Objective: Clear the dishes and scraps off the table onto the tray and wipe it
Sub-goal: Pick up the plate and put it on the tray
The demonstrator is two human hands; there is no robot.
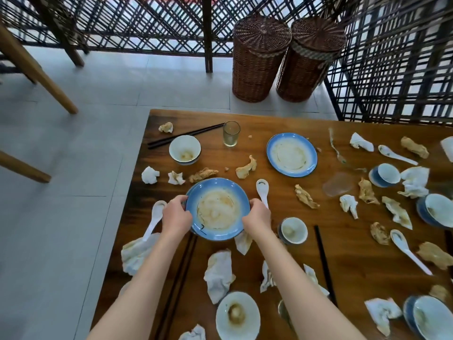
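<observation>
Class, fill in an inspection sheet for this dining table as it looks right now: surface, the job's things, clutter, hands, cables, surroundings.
Surface: wooden table, stained and crowded; no tray in view.
Job's things: blue plate in front, smeared with sauce; second blue plate farther back; white bowl; glass; white spoon; black chopsticks.
Clutter: crumpled napkins and food scraps scattered all over.
Hands: left hand and right hand grip opposite rims of the front plate.
Cables: nothing seen.
Surroundings: two wicker baskets on a tiled floor, dark lattice screens, wooden chair legs on the left.
</observation>
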